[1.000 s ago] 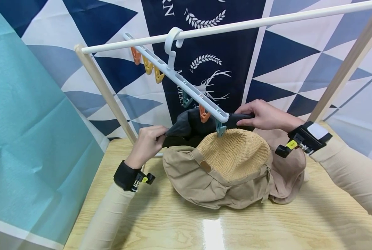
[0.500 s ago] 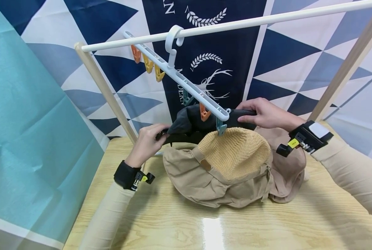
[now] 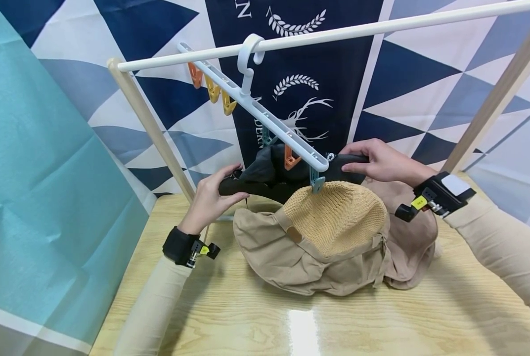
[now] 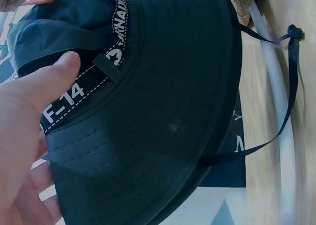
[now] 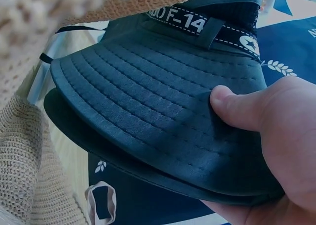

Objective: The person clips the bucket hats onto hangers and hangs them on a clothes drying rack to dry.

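Both hands hold a dark bucket hat with a lettered band and a thin chin cord, below the near half of the pale clip hanger. My left hand is round its left end, thumb over the band and fingers behind the brim, spread wide. At the other end, my right hand pinches the brim, its thumb on the stitched face. An orange clip overlaps the dark hat in the head view. In front hangs a tan hat with a knitted crown, a teal clip at its top.
The hanger hooks over a white rail between wooden posts. Orange and yellow clips hang at its far end. A pinkish-beige hat is behind the tan one at right. Below lies a wooden table; patterned cloth backs the scene.
My left hand has gone from a close pinch to a wider hold, its thumb and fingers spreading apart. The dark hat has risen slightly; my right hand keeps its grip.
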`<state>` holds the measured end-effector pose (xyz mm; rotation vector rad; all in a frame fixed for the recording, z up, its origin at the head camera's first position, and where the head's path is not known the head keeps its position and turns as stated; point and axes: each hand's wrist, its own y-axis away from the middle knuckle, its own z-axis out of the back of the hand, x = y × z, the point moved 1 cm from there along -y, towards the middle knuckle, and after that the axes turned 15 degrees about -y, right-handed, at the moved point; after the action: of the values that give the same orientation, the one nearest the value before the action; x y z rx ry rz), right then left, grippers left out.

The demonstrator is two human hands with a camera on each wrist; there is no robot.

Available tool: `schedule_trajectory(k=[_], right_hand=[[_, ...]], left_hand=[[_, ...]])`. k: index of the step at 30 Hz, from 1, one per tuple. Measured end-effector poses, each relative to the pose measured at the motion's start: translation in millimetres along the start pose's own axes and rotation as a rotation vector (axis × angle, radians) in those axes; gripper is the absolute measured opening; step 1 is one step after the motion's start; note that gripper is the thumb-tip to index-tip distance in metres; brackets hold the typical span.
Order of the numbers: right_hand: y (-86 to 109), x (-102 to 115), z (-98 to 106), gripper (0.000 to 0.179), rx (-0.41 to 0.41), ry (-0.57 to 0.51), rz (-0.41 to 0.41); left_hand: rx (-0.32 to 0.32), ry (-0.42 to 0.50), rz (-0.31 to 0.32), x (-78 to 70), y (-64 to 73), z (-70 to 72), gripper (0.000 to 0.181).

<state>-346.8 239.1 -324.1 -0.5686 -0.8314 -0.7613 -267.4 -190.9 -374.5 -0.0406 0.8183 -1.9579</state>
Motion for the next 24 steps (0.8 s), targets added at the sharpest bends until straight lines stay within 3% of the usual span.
schedule_trajectory(k=[15,19,24], right_hand=[[0.0,-6.2,-2.0,0.018,0.026,-0.048,0.083],[-0.2,-7.2,-3.1,0.018,0.033,-0.059,0.106],[0.3,-9.1,-3.8,0.019,0.036,-0.066,0.129]], left_hand=[[0.047,0.006,0.055,-1.3,-10.4,-2.4,0.079],[0.056,-0.014,0.066,-1.8,-10.7,-3.9,0.066],[0.034,-0.052,0.073,-3.7,-10.3,-5.6,0.035]])
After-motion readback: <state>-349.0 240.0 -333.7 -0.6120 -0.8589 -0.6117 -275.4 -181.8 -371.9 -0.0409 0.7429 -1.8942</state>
